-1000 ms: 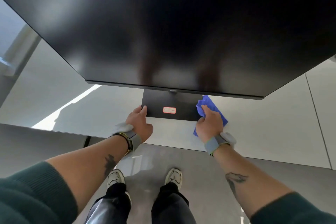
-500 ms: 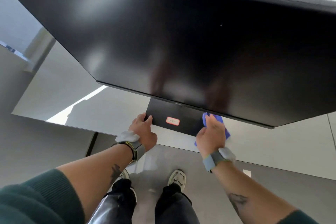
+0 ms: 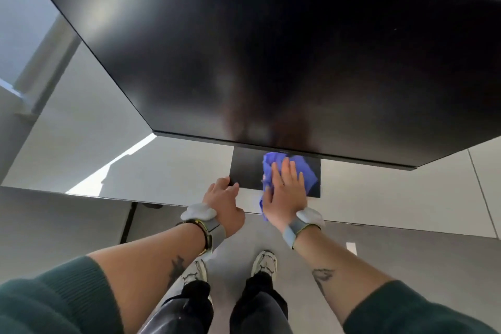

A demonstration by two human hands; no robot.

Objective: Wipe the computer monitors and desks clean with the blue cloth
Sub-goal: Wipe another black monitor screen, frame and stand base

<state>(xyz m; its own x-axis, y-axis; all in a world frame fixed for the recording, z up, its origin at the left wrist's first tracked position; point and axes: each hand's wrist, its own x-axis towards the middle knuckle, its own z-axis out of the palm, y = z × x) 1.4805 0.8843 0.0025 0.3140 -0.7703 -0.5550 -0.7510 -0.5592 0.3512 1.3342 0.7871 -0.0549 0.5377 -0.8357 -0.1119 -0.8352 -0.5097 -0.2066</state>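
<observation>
The right hand (image 3: 284, 192) lies flat, fingers straight, pressing the blue cloth (image 3: 309, 175) onto the monitor's black stand base (image 3: 244, 168). The left hand (image 3: 223, 200), loosely bent and holding nothing, rests at the base's corner, likely steadying it.

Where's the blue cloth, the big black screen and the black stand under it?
blue cloth (image 3: 310, 174): head view, the bunched part at its right edge.
monitor screen (image 3: 271, 49): head view, middle of the dark glass.
stand base (image 3: 245, 168): head view, bare left part of the flat plate.
</observation>
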